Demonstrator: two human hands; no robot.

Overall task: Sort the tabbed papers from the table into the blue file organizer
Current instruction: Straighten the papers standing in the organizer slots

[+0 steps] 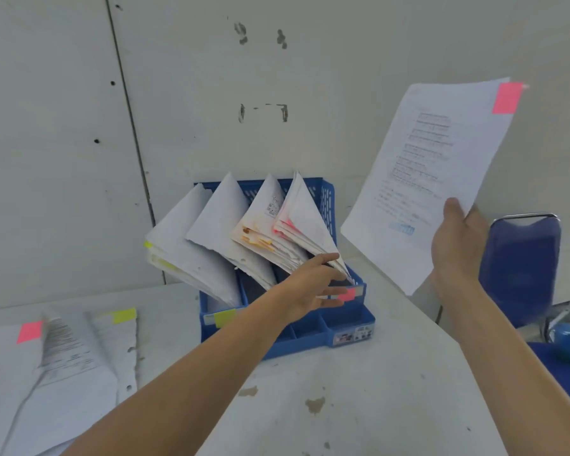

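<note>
At frame right, the right hand [458, 245] gripped a printed, pink-tabbed white paper sheet [441, 179]. At centre, the straight-fingered left hand [310, 287] touched filed papers [310, 225] in the rightmost slot of the blue plastic file organizer [352, 319]. Tabbed loose papers [63, 357] lay lower left.

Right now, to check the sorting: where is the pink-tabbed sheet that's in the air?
Head view, upper right: the sheet is held up by the right hand, to the right of the blue organizer.

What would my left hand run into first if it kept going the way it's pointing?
Most likely the pink-tabbed stack in the rightmost slot of the blue file organizer. The left hand points its fingers at the stack's lower front corner. Whether they already touch it is unclear.
</note>
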